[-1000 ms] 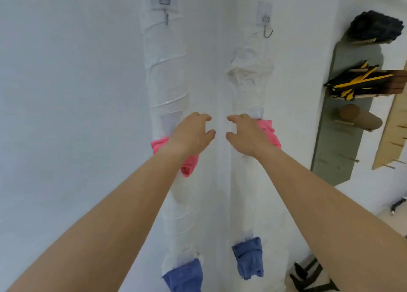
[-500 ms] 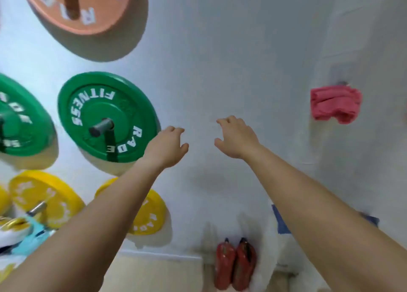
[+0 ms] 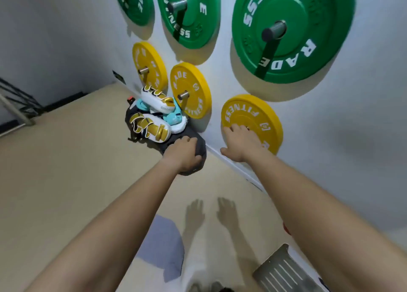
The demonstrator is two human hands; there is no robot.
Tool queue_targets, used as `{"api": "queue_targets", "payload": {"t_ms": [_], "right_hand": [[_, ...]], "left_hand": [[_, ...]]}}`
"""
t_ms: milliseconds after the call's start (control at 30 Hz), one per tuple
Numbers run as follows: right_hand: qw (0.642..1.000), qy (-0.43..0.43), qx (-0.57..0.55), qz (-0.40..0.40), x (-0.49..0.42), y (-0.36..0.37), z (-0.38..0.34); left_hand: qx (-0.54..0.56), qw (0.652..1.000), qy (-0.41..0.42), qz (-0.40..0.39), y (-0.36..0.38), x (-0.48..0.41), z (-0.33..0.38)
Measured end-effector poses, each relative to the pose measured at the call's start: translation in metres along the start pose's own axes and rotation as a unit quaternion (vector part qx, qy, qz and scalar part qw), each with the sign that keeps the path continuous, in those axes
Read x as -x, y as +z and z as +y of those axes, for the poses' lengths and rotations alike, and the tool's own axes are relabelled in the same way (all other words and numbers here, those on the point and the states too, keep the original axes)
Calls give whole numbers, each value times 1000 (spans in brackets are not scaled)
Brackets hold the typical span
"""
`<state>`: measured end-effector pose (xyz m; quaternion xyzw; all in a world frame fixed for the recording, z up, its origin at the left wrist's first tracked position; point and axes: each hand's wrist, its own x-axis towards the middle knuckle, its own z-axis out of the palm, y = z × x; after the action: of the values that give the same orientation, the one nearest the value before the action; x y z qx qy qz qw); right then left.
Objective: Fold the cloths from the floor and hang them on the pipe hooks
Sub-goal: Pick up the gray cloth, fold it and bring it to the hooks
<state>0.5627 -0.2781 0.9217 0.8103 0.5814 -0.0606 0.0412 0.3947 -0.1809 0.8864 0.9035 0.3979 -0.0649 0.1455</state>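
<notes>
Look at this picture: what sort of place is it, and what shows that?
Probably a gym: green weight plates and yellow weight plates hang on the wall; padded sports gear lies on the floor.

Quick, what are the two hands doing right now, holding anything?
Left hand: open, holding nothing.
Right hand: open, fingers spread, holding nothing.

i've swung the view down to the floor (image 3: 66, 159); left hand (image 3: 184, 154) and right hand (image 3: 241, 143) now reach above a blue cloth (image 3: 160, 245).

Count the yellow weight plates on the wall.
3. One yellow plate hangs farthest left, a second just right of it, a third nearest, partly covered by the right hand. Others may lie outside the view.
</notes>
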Motion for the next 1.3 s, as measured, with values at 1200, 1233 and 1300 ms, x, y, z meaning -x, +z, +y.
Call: {"api": "queue_targets", "payload": {"t_ms": [1200,1233,1300], "right_hand": [[912,-149,-44,-379,-330,791,-434],[912,-159,-43,-375,-344,825,-437],[912,-184,-41,-364,-368,885,-444]], "left_hand": [[247,852,-417,-196,720,-63,-580],[251,843,-436,-192,751,-71,-589],[252,828,-468,-178,807,-84,-605]]}}
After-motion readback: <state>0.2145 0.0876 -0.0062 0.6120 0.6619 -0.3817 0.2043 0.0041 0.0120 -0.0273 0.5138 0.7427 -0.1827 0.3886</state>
